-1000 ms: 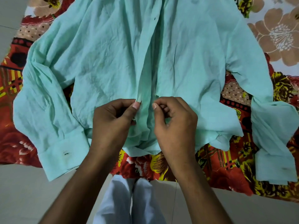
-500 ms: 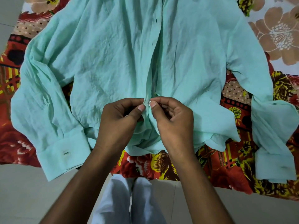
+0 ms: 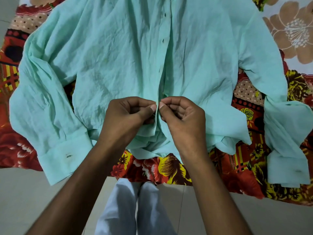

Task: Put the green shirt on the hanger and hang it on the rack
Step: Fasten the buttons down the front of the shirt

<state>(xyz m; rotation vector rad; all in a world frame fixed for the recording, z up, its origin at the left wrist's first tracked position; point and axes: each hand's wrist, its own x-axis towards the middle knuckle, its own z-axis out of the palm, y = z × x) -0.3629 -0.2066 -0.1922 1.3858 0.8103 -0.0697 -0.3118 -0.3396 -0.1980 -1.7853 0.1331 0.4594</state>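
The green shirt (image 3: 118,53) lies spread front-up on a bed, its hem toward me and both long sleeves hanging down at the sides. My left hand (image 3: 125,119) and my right hand (image 3: 183,122) meet at the button placket near the hem. Each pinches one edge of the placket between thumb and forefinger, the fingertips almost touching. Dark buttonholes run up the placket above my hands. No hanger and no rack are in view.
A red, yellow and brown floral bedsheet (image 3: 169,168) covers the bed under the shirt. The bed's near edge runs just below the hem. Pale floor tiles (image 3: 25,200) and my light trousers (image 3: 135,209) lie below it.
My two hands have closed in on each other at the placket; the gap between the thumbs is gone. The shirt's lower front has bunched slightly.
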